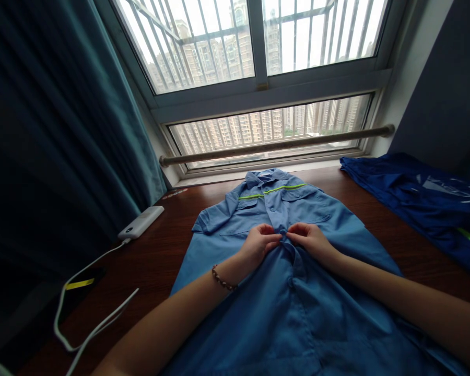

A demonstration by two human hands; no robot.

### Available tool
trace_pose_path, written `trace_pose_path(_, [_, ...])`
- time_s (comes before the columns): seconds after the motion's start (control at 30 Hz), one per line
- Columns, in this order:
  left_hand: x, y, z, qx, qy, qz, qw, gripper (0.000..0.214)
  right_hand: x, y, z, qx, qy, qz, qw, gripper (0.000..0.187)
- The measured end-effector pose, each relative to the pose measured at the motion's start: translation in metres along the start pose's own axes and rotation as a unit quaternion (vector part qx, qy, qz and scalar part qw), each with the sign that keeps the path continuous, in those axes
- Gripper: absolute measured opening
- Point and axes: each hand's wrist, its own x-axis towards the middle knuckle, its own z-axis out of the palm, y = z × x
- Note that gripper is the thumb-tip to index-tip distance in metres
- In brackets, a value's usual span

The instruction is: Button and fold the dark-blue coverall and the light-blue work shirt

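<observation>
A light blue work shirt [297, 308] with a yellow-green reflective stripe lies front up on a dark wooden table [160, 256], collar toward the window. My left hand [258, 243] pinches the shirt's front placket at mid-chest, a beaded bracelet on its wrist. My right hand [309, 240] pinches the same placket from the other side. The fingertips of both hands meet at a button spot on the placket. Both hands are closed on the cloth.
A white power bank [141, 222] with a white cable [86, 313] lies at the table's left. A dark phone [80, 284] is beside the cable. A dark blue garment [426, 203] is piled at the right. A teal curtain [62, 130] hangs left; a window with a rail [274, 146] is ahead.
</observation>
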Motion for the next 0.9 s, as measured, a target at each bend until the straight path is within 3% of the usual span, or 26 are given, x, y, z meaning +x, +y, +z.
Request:
trace_pose_path(0.17, [0.001, 0.0, -0.002, 0.077, -0.031, 0.033, 0.996, 0.029, 0.001, 0.007, 0.0, -0.011, -0.001, -0.013, 1.0, 0.028])
trace_pose_path(0.37, [0.001, -0.004, 0.0, 0.207, 0.018, 0.123, 0.97, 0.024, 0.001, 0.008, 0.002, -0.035, -0.005, -0.024, 0.999, 0.026])
trace_pose_path(0.47, [-0.005, -0.007, 0.002, 0.287, 0.045, 0.221, 0.931, 0.03, 0.001, 0.009, 0.002, -0.027, -0.011, -0.02, 0.999, 0.027])
trace_pose_path(0.57, [-0.012, -0.006, 0.002, 0.403, 0.045, 0.313, 0.859, 0.029, 0.001, 0.008, 0.001, -0.009, -0.019, -0.017, 1.0, 0.028])
trace_pose_path(0.67, [-0.013, -0.002, 0.0, 0.47, 0.017, 0.334, 0.817, 0.016, 0.001, 0.01, 0.002, -0.005, -0.021, -0.021, 1.0, 0.028])
trace_pose_path(0.73, [-0.011, -0.001, -0.001, 0.464, -0.007, 0.325, 0.824, 0.014, 0.002, 0.011, 0.002, -0.012, -0.013, -0.025, 1.0, 0.028])
trace_pose_path(0.9, [0.0, -0.008, -0.003, 0.39, -0.028, 0.273, 0.879, 0.012, 0.001, 0.013, 0.004, -0.095, 0.004, -0.076, 0.993, 0.021])
